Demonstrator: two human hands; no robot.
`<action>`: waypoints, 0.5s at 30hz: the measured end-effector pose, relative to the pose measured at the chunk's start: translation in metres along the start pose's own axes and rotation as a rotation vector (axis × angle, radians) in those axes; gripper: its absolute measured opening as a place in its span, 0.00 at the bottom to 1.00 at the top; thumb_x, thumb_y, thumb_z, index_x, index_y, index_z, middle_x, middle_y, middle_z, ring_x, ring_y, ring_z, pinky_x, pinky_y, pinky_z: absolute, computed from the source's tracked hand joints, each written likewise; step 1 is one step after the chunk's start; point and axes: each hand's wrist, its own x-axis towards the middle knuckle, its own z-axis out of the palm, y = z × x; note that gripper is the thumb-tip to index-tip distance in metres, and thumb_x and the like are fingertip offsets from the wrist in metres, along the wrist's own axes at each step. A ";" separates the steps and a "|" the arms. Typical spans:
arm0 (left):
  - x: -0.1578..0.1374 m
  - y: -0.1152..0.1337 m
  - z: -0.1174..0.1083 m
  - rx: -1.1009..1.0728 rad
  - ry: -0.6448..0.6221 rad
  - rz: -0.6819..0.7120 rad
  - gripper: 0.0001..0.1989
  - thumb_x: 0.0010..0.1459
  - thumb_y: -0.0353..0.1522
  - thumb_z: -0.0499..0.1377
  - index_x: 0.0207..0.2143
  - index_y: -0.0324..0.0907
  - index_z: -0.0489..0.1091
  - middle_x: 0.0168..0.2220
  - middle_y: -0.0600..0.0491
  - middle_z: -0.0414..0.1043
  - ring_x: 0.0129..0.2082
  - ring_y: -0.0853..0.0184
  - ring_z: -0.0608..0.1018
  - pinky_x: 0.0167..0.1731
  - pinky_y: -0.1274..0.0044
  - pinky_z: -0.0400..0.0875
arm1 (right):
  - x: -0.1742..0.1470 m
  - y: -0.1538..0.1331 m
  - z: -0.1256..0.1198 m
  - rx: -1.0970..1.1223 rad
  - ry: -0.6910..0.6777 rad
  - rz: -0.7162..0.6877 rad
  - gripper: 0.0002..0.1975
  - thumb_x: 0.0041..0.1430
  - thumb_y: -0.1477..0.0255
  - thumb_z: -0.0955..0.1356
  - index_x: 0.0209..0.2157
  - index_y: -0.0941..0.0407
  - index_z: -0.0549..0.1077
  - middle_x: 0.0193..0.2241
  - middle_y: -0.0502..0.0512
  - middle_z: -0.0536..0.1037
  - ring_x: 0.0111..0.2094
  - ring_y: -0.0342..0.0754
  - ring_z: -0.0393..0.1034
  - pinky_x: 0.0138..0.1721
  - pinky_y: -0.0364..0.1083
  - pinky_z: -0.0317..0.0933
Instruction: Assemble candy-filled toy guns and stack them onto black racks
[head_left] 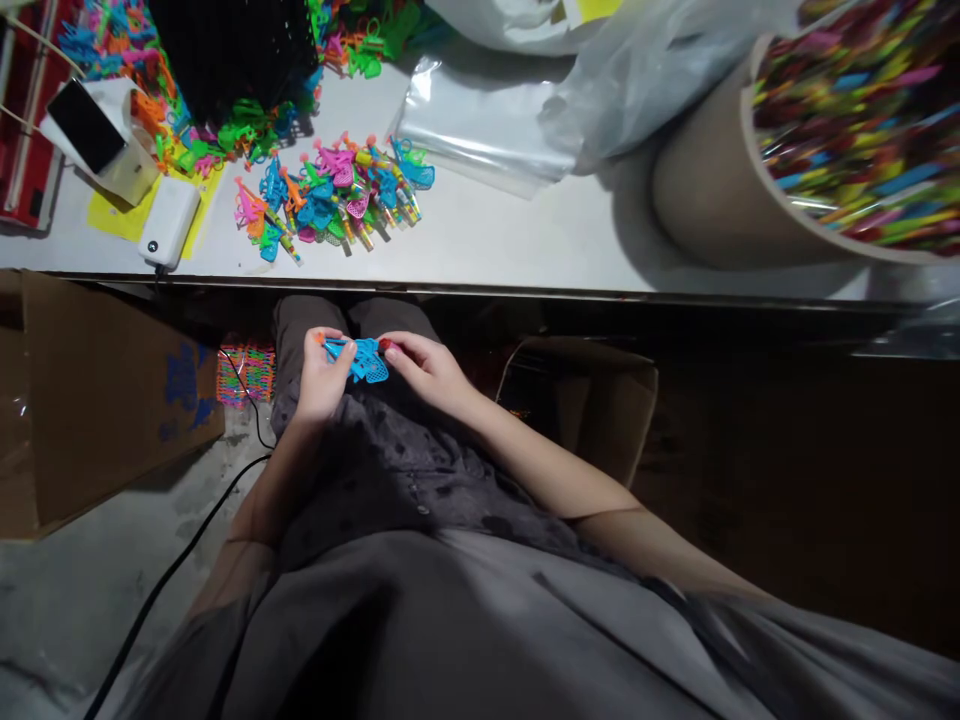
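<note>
Above my lap, my left hand [325, 375] is closed on a blue plastic toy [369, 362] with a meshed, paddle-like end. A small orange tip shows by the left thumb and finger. My right hand [427, 370] pinches a small red piece [385, 345] right beside the toy; its full shape is hidden by the fingers, and I cannot tell whether it is joined to the toy. On the table just ahead lies a pile of similar coloured toys [319, 205], with clear tubes of coloured beads among them.
A white table [525, 245] runs across in front, its edge beyond my knees. On it are clear plastic bags [480, 130], a large bin of colourful sticks [705, 190], a black phone [86, 125] and a white power bank [169, 222]. Cardboard boxes [112, 390] flank my legs; a cable [172, 560] crosses the floor.
</note>
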 end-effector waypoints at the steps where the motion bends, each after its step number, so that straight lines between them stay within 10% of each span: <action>1: -0.001 0.001 0.000 0.007 -0.009 0.003 0.18 0.49 0.39 0.64 0.36 0.43 0.59 0.32 0.57 0.64 0.31 0.74 0.70 0.34 0.80 0.65 | -0.001 0.000 0.000 -0.010 -0.003 0.002 0.19 0.58 0.54 0.62 0.42 0.52 0.72 0.41 0.56 0.76 0.40 0.50 0.70 0.43 0.49 0.64; 15: 0.007 -0.001 -0.011 0.086 -0.147 -0.032 0.15 0.51 0.33 0.62 0.37 0.43 0.59 0.31 0.58 0.63 0.29 0.76 0.69 0.32 0.82 0.64 | -0.006 -0.004 0.006 -0.208 -0.168 -0.066 0.17 0.61 0.62 0.60 0.39 0.57 0.74 0.33 0.54 0.78 0.32 0.47 0.71 0.36 0.44 0.63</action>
